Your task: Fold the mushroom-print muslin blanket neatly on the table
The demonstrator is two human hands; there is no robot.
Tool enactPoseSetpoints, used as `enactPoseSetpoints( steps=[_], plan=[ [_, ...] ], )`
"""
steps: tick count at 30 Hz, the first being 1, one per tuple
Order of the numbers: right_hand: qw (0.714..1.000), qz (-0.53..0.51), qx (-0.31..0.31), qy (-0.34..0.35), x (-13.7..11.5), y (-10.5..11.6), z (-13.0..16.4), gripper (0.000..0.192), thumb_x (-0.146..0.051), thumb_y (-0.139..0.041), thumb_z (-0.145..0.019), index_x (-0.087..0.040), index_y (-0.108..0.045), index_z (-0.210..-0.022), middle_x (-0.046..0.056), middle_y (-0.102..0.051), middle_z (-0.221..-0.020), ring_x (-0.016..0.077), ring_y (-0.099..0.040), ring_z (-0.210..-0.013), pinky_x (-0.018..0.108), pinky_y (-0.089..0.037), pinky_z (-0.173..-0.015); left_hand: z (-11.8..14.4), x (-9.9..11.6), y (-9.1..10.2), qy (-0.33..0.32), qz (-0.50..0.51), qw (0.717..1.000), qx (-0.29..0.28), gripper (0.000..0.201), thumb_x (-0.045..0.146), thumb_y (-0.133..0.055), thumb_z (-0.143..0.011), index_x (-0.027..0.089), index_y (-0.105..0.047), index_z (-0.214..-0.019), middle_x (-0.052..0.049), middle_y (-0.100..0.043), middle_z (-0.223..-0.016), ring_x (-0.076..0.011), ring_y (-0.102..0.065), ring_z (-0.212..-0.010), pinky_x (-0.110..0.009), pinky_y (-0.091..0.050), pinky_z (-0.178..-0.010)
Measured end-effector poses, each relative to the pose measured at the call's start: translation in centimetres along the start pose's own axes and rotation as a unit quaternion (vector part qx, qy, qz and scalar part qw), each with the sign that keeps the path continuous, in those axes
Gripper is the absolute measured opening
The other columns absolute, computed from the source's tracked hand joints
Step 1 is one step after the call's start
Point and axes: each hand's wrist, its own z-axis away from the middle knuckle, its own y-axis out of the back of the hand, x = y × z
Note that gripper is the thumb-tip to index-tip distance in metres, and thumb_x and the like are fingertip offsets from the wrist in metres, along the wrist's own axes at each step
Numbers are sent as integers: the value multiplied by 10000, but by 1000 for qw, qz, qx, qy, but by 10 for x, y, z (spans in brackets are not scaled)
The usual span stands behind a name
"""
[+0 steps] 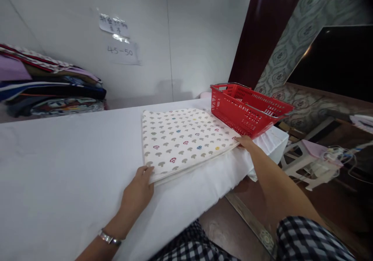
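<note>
Fingers of both hands, left [138, 193] and right [246, 141], pinch the cloth's [183, 140] near corners; cloth already folded square beside the basket [247, 107].

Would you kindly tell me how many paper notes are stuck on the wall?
2: an upper note with handwriting, and a lower note reading 45-50 just beneath it.

Folded cloth [183, 140]: cream, dotted all over with small grey mushroom shapes, a few in red, blue and yellow.
Counter [58, 167]: plain white cover under the cloth.
Basket [247, 107]: bright red mesh, just right of the cloth.
Fabric stack [49, 84]: far left of the cloth, layers of purple, navy, red and mixed prints.
Clothing [305, 237]: black-and-white check, nearest the viewer.
</note>
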Motion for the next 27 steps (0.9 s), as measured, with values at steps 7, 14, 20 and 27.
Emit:
enactPoseSetpoints(
  steps=[7, 14, 20, 27],
  plan=[
    [996, -53, -43, -53, 17, -6, 33, 170, -246, -662, -781, -179, -519, -843, -28, -569, -569, 108, -533, -457, 232, -514, -467, 10, -33, 31, 14, -16, 1000, 16, 495, 111, -384, -792, 238, -513, -1253, -36, -450, -1354, -180, -623, -896, -267, -502, -623],
    [994, -73, -45, -69, 33, -7, 51, 244, -251, -690, -734, -215, -455, -789, -44, -537, -520, 125, -544, -441, 246, -534, -460, 25, -48, -3, -27, 67, 997, 17, 462, 116, -398, -804, 250, -535, -1225, -22, -454, -1365, -185, -594, -1042, -284, -530, -787],
    [989, -122, -44, -74, 32, -10, 51, 304, -233, -742, -669, -214, -471, -804, -54, -521, -514, 131, -539, -457, 260, -542, -465, 30, -47, -12, -47, 187, 980, 54, 452, 126, -415, -787, 255, -571, -1191, -15, -468, -1367, -174, -604, -1027, -311, -514, -883],
    [979, -197, -34, 43, 4, -10, 86, 605, -291, -776, -616, -236, -539, -1170, -40, -623, -667, 127, -562, -504, 239, -516, -452, 14, -58, 46, 6, 384, 917, 109, 455, 174, -415, -667, 239, -669, -1039, -34, -583, -1183, -193, -572, -1066, -246, -526, -762]
  ],
)
